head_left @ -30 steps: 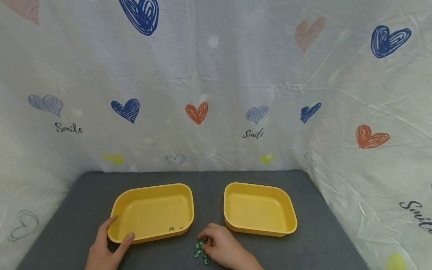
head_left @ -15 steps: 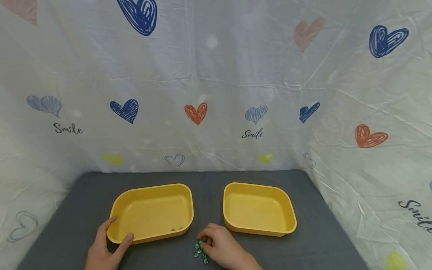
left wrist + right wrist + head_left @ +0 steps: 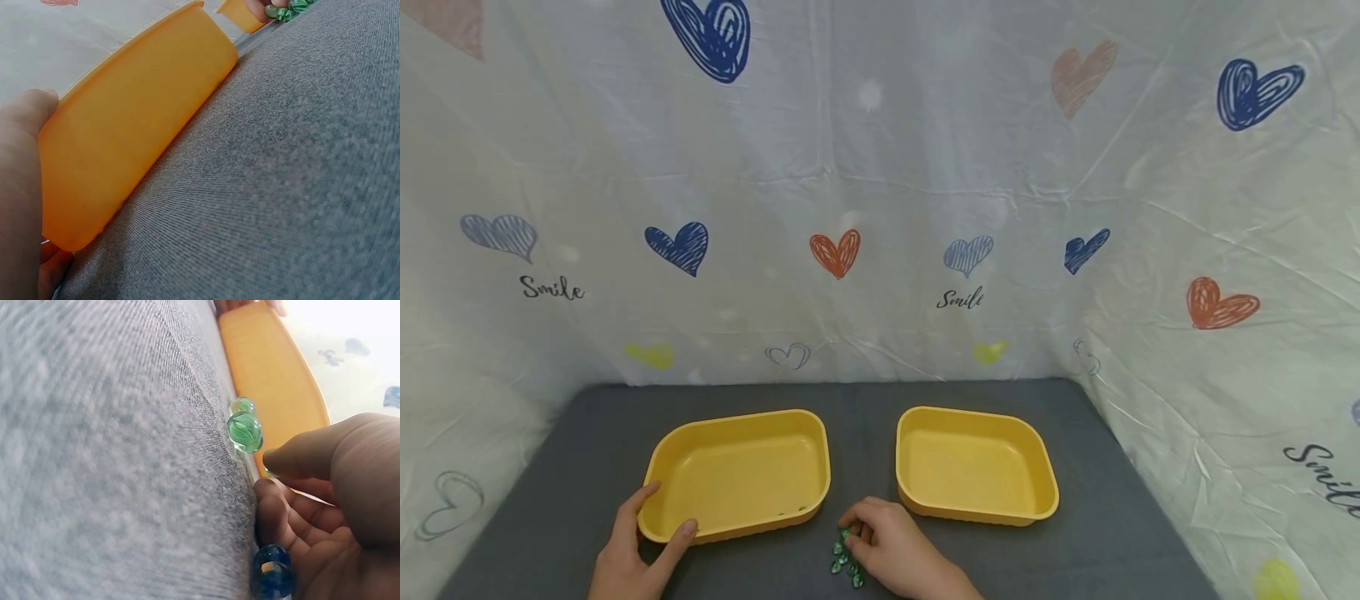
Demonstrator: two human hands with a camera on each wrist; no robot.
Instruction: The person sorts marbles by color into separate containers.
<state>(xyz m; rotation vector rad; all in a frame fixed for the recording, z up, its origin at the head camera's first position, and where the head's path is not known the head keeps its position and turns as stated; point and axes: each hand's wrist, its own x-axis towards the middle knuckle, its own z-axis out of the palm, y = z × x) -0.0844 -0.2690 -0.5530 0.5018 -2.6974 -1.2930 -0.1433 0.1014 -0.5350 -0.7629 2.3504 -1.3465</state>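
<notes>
Between seven and eight o'clock in the head view, left hand [image 3: 632, 558] with fingers and thumb grasping the eight o'clock end of the left yellow tray [image 3: 737, 467]; inside, toward that tray's four o'clock, a couple of small green pieces [image 3: 802, 508], presumably marbles; near six o'clock, on the dark grey tabletop [image 3: 865, 417], a loose cluster of green marbles [image 3: 837, 567]; just on its three o'clock side, right hand [image 3: 898, 546] with curled fingers at the cluster's twelve o'clock end; cannot tell whether pinching a marble or merely touching; in the right wrist view, also blue marbles [image 3: 272, 570] just beside the palm; toward five o'clock, right yellow tray [image 3: 973, 467].

Judged from the lie of things, probably at an early stage; a couple seemingly done, in the left yellow tray; most left, out on the tabletop.

Left yellow tray with long axis from just under nine to just above three o'clock; cluster strung roughly from twelve to six; no pointing end on any round marble; right yellow tray with long axis slanting oppositely, just above nine to just under three.
</notes>
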